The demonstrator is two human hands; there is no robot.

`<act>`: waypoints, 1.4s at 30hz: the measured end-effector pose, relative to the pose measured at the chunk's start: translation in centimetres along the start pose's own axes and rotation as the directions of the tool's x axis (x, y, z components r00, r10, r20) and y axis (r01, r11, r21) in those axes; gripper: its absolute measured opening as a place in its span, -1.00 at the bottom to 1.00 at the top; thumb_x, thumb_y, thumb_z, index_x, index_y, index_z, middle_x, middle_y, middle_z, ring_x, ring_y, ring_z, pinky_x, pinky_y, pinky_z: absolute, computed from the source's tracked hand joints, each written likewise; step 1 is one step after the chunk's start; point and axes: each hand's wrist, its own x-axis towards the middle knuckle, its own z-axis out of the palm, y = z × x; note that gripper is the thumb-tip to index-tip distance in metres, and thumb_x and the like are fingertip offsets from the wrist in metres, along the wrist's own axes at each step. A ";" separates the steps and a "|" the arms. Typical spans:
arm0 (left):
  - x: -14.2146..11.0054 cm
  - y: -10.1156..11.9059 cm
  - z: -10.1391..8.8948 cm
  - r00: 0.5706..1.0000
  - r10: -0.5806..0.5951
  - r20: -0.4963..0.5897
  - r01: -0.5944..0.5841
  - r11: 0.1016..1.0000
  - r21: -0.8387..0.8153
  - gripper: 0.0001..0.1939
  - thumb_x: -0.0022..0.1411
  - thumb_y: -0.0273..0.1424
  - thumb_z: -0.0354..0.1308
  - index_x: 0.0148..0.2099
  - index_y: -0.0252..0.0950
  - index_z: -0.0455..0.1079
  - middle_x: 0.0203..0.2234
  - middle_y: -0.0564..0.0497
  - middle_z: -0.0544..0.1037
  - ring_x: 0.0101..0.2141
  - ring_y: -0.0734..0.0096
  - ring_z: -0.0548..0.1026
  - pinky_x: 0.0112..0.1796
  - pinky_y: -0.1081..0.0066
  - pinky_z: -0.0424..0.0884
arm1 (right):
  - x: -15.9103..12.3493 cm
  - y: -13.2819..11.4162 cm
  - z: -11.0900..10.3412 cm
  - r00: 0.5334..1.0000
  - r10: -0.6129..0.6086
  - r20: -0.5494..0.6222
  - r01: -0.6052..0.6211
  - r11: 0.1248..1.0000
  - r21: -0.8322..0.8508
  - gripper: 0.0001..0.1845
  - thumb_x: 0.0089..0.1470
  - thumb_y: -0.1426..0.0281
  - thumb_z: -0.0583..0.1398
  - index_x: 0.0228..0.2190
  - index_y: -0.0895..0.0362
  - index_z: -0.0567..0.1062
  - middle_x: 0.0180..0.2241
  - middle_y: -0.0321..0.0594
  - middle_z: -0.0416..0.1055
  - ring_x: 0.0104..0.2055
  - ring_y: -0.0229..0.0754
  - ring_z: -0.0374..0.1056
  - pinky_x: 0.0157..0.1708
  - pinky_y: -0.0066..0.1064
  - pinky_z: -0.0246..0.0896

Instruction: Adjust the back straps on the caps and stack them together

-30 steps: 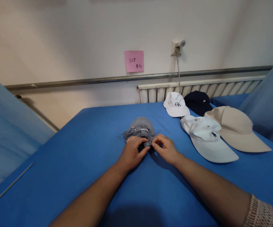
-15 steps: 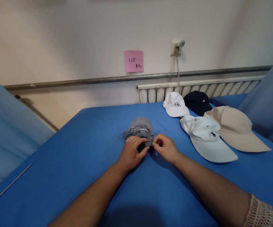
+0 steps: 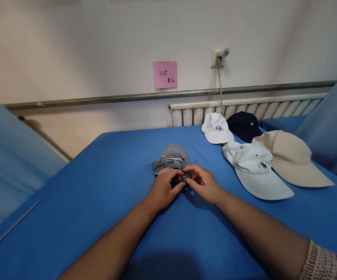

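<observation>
A grey baseball cap [image 3: 174, 152] with a frayed edge and a small patch lies on the blue-covered table, its back strap toward me. My left hand [image 3: 166, 186] pinches the cap's strap [image 3: 184, 177] from the left, thumb below and fingers above. From the right, my right hand [image 3: 202, 182] pinches the same strap, its fingertips close against the left ones. Between the two hands a small dark piece of the strap shows; its fastening is mostly hidden by the fingers.
To the right lie a white cap [image 3: 216, 129], a navy cap [image 3: 246, 126], a pale cap with a horse logo [image 3: 254, 171] and a beige cap [image 3: 295, 157]. A thin stick [image 3: 12, 227] rests at the left edge of the blue table cover [image 3: 98, 186]. Behind are a rail and radiator.
My right hand has shifted slightly left along the strap, and its fingers now meet those of my left hand. The cap and my left hand have barely moved.
</observation>
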 end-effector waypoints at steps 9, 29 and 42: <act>0.1 0.1 -0.1 0.999 0.039 0.008 -0.039 0.999 -0.005 -0.74 0.19 -0.34 0.18 -0.05 -0.20 0.41 -0.25 -0.02 0.54 -0.21 0.26 0.44 -0.11 0.21 0.28 | 0.3 1.0 0.2 0.999 -0.047 -0.019 0.048 0.997 0.055 -0.93 0.03 0.44 0.18 -0.36 0.12 0.37 -0.16 -0.19 0.36 -0.42 -0.32 0.30 -0.46 -0.46 0.26; 0.1 0.2 -0.1 0.999 -0.038 0.015 0.038 0.999 0.013 -0.81 0.17 -0.39 0.21 -0.13 -0.24 0.39 -0.36 0.05 0.50 -0.28 0.32 0.44 -0.15 0.27 0.27 | 0.5 0.9 -0.1 0.989 0.128 0.077 -0.139 0.979 0.149 -0.83 -0.01 0.37 0.23 -0.31 0.10 0.40 -0.52 -0.40 0.29 -0.53 -0.33 0.18 -0.49 -0.47 0.12; 0.2 -0.3 -0.2 1.000 -0.024 0.007 0.024 1.000 0.007 -0.86 0.20 -0.38 0.18 -0.16 -0.24 0.41 -0.37 0.05 0.50 -0.30 0.35 0.45 -0.18 0.29 0.30 | 0.9 2.6 0.3 0.997 0.062 0.053 -0.075 0.955 0.286 -0.87 0.00 0.36 0.23 -0.44 0.10 0.35 -0.30 -0.28 0.29 -0.41 -0.31 0.23 -0.44 -0.45 0.20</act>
